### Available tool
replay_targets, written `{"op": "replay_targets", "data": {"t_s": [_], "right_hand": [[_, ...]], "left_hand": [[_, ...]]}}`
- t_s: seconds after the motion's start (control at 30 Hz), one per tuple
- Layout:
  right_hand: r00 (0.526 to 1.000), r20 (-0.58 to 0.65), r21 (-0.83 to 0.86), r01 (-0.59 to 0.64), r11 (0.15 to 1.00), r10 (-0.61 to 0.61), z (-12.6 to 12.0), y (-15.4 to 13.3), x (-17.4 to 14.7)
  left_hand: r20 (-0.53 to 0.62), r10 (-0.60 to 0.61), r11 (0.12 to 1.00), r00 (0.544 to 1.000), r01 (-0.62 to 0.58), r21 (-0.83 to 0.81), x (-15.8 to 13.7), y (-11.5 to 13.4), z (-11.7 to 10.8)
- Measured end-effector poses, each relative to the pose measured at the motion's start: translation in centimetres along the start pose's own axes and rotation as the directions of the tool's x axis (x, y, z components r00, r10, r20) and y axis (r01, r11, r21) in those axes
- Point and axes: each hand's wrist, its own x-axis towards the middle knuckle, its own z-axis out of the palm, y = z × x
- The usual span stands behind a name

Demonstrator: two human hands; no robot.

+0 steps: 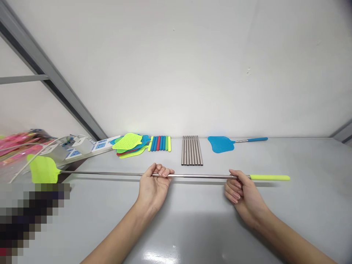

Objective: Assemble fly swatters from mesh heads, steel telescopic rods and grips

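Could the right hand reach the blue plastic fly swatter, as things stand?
Probably yes: the blue swatter lies uncovered just beyond the right hand, which should first release its silver metal rod.

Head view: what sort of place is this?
Probably a light-assembly workspace: on the grey table lie a neat row of metal tubes, a row of coloured grips and a pile of perforated swatter heads.

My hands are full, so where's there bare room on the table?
Broad patches of table: between your left hand and right hand, nearer than the yellow swatter; and right of the blue swatter. Only slim gaps flank the tubes, beside handles and blue swatter. The back left is crowded: stacked heads, power strip.
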Motion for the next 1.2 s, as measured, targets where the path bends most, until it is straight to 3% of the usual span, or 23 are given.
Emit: {"op": "replay_targets", "data": {"t_s": [0.37, 0.57, 0.9, 1.2], "right_hand": [[0.987, 0.097, -0.114, -0.114, 0.987, 0.125, 0.1, -0.1, -0.2], [0.935, 0.218, -0.203, -0.237, 0.95, 0.28, 0.7, 0.0, -0.9], [0.965, 0.12, -0.087, -0.225, 0.971, 0.234, 0.5, 0.7, -0.5], [0.994, -0.01, 0.017, -0.108, 0.994, 0.108, 0.5, 0.8, -0.7]], "left_hand": [[0.071, -0.028, 0.999, 0.997, 0.026, 0.026, -0.3, -0.5, -0.2], [0.082, -0.131, 0.991, 0.988, 0.127, 0.052, -0.8, -1.3, -0.1], [0.152, -0.194, 0.976, 0.969, 0.176, 0.125, -1.0, -1.3, -0.2], [0.185, -0.218, 0.965, 0.958, 0.182, 0.19, -1.1, -1.4, -0.2]]}}
